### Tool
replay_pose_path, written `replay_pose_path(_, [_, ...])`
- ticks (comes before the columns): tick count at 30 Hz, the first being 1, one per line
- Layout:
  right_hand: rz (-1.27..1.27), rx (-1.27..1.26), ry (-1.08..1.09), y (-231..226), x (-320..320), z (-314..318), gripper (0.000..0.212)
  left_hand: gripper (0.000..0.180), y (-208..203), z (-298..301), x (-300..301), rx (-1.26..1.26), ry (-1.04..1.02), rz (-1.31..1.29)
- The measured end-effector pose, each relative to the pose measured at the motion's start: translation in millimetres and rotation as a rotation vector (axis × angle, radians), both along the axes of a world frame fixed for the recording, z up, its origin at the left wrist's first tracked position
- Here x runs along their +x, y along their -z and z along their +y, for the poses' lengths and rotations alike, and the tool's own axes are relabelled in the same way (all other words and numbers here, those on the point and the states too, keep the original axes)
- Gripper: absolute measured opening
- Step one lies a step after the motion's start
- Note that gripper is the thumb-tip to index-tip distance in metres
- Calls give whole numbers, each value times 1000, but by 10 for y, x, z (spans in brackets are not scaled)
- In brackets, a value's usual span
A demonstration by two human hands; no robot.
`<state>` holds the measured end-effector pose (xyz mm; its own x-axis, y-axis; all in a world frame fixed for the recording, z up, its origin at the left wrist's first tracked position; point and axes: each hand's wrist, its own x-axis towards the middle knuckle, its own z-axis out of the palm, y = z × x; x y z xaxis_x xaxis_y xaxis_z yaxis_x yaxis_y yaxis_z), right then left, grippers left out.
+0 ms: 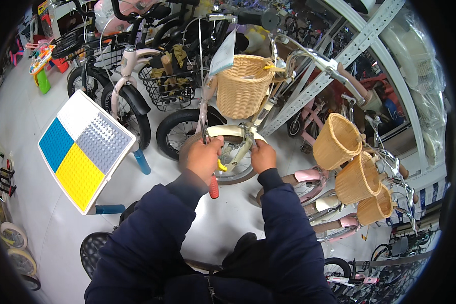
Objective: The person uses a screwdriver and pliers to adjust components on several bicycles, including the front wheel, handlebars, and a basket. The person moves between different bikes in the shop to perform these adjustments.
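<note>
A bicycle with a cream front fender (pixel 225 131) stands before me, its wicker basket (pixel 243 86) above the wheel. My left hand (pixel 204 158) is closed around a hand tool with a red handle (pixel 214 188). A yellow part (pixel 221 165) shows beside the palm, and a dark metal end sticks up above the fist; the tool's exact kind is hidden. On the other side of the front fork, my right hand (pixel 263 156) has its fingers pressed together next to the fender and rim brake (pixel 248 133). What those fingers hold, if anything, is hidden.
At left stands a small table with a coloured studded top (pixel 86 152). Pink and black bicycles (pixel 128 76) crowd the far left. On the right are several bicycles with wicker baskets (pixel 358 178). A perforated metal post (pixel 334 71) slants behind. A black padded seat (pixel 93 253) sits near my left arm.
</note>
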<state>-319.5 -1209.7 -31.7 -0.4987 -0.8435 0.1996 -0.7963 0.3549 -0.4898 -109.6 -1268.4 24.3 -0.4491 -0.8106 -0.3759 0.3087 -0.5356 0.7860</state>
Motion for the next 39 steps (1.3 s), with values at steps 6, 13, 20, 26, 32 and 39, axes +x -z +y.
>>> replay_pose_path(6, [-88, -112, 78, 192, 140, -67, 29, 27, -6, -94, 143, -12, -62, -43])
replay_pose_path(13, [-102, -155, 101, 316, 150, 0, 29, 28, 7, -143, 118, -49, -35, -105])
replay_pose_path(20, [112, -11, 8, -28, 119, -22, 31, 22, -24, -108, 38, -16, -64, 7])
replay_pose_path(26, [231, 223, -14, -171, 165, -87, 37, 18, -41, -95, 46, -18, -55, 16])
replay_pose_path(32, [226, 360, -52, -334, 98, -168, 32, 14, -39, -109, 73, 9, -51, 26])
replay_pose_path(39, [362, 400, -222, -339, -155, -322, 26, 28, 31, -127, 104, -36, -53, -86])
